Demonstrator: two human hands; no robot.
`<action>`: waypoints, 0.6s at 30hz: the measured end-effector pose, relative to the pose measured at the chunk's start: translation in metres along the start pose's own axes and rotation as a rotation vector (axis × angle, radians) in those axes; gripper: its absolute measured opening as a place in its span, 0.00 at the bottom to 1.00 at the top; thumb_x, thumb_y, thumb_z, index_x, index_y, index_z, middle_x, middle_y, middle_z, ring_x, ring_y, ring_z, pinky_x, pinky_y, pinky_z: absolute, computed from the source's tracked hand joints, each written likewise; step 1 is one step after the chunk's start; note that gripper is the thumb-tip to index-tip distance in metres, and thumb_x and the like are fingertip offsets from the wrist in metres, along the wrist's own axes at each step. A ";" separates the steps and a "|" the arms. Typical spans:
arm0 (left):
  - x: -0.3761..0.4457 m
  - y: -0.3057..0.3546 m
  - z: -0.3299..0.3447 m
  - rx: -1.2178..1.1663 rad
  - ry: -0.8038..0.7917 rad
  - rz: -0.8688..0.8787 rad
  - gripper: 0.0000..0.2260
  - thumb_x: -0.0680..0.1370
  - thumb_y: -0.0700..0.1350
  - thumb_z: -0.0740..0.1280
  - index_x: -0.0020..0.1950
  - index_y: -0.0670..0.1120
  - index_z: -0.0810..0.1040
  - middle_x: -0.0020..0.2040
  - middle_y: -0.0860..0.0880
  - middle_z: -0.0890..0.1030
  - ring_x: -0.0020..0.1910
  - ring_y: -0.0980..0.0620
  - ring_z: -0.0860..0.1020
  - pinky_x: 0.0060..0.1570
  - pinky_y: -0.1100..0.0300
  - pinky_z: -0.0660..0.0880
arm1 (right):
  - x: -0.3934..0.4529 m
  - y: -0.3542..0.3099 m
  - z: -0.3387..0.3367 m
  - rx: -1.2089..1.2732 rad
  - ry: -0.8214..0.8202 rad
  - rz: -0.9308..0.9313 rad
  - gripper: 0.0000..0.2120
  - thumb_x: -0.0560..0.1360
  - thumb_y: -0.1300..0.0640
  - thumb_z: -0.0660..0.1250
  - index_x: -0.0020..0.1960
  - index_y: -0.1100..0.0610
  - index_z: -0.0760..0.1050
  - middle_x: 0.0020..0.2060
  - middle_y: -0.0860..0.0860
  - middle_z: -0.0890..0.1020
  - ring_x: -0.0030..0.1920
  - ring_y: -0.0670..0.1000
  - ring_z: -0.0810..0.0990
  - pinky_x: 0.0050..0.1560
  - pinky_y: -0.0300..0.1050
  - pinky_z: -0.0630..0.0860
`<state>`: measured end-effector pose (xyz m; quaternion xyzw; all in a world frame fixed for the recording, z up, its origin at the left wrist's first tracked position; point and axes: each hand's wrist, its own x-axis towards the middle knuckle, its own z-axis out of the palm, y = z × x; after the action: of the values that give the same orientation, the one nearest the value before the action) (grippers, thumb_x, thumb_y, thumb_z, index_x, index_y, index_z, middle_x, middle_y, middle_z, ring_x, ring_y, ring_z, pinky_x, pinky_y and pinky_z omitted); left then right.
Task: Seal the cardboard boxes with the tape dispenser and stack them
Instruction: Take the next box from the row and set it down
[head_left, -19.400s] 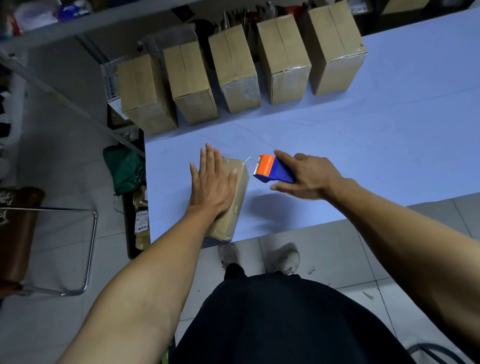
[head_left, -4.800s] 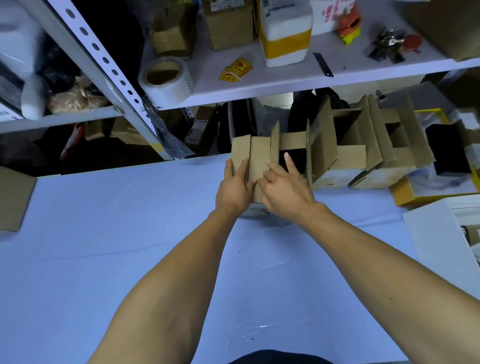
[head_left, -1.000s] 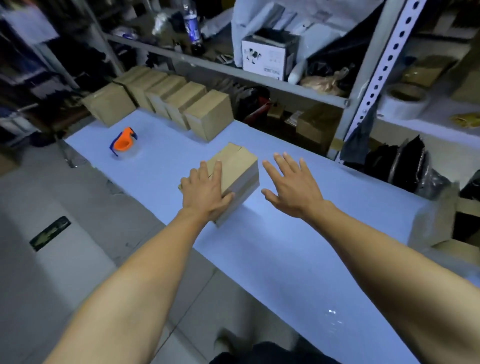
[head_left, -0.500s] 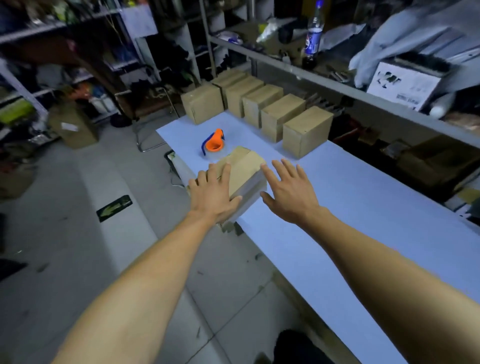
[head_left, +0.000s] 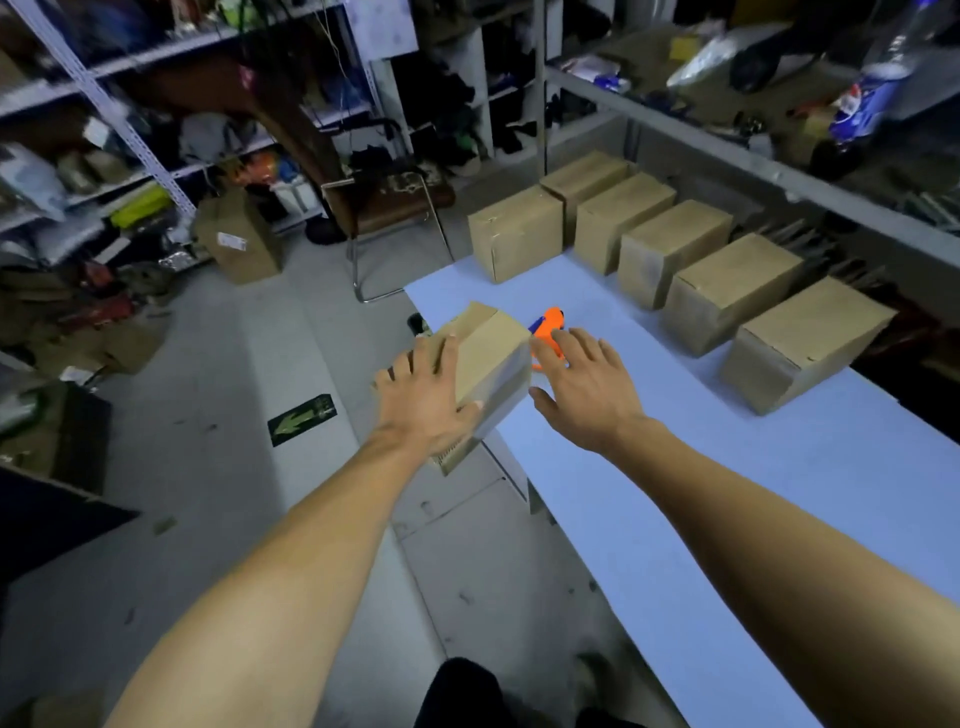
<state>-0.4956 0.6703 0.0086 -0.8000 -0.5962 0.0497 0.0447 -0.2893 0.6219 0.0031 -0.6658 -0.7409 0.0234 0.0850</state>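
Head view shows the job partly done, as far as I can judge: a row of closed boxes (head_left: 670, 249) stands along the far side of the surface (head_left: 701, 519) from about 12 o'clock round to 3 o'clock, packed side by side — some with a glossy sheen on the end faces that suggests tape, though the seams are too blurred to confirm. None is stacked on another, so the stacking looks wholly undone. One more cardboard box (head_left: 488, 358) sits near the centre, at the surface's left edge and partly hanging past it; it is plain brown, flaps folded shut with a seam running along the top, and I see no tape across that seam. The left hand (head_left: 426, 400) grips it from above, fingers spread over the top and thumb curled on the near side. The right hand (head_left: 582, 389) is flat and wide, fingers straight, holding nothing — its fingertips reach toward the tape dispenser (head_left: 548, 327), orange with a blue part, which lies just beyond the box at about 1 o'clock. Whether the fingers touch it I cannot tell. Sealing this box appears to be the step in hand.
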 end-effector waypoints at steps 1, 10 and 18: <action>0.016 -0.009 0.002 0.000 -0.002 -0.002 0.40 0.77 0.64 0.61 0.81 0.49 0.46 0.79 0.39 0.54 0.70 0.37 0.65 0.64 0.44 0.65 | 0.016 -0.002 0.004 -0.002 -0.009 0.003 0.27 0.78 0.47 0.64 0.74 0.55 0.65 0.68 0.56 0.71 0.70 0.61 0.66 0.68 0.60 0.65; 0.168 -0.071 0.033 -0.040 -0.018 0.156 0.40 0.77 0.64 0.61 0.81 0.50 0.46 0.79 0.39 0.53 0.72 0.36 0.62 0.64 0.42 0.65 | 0.130 -0.018 0.042 0.014 -0.084 0.220 0.28 0.81 0.49 0.59 0.78 0.56 0.59 0.75 0.59 0.64 0.75 0.61 0.59 0.72 0.56 0.60; 0.260 -0.079 0.059 -0.014 -0.013 0.390 0.41 0.77 0.63 0.63 0.81 0.48 0.47 0.79 0.38 0.55 0.69 0.36 0.65 0.64 0.41 0.64 | 0.193 -0.020 0.073 0.093 -0.105 0.476 0.29 0.80 0.50 0.60 0.79 0.55 0.58 0.76 0.57 0.63 0.76 0.59 0.59 0.73 0.54 0.60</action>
<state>-0.5050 0.9428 -0.0460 -0.9004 -0.4304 0.0583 0.0249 -0.3391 0.8168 -0.0477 -0.8148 -0.5648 0.1114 0.0693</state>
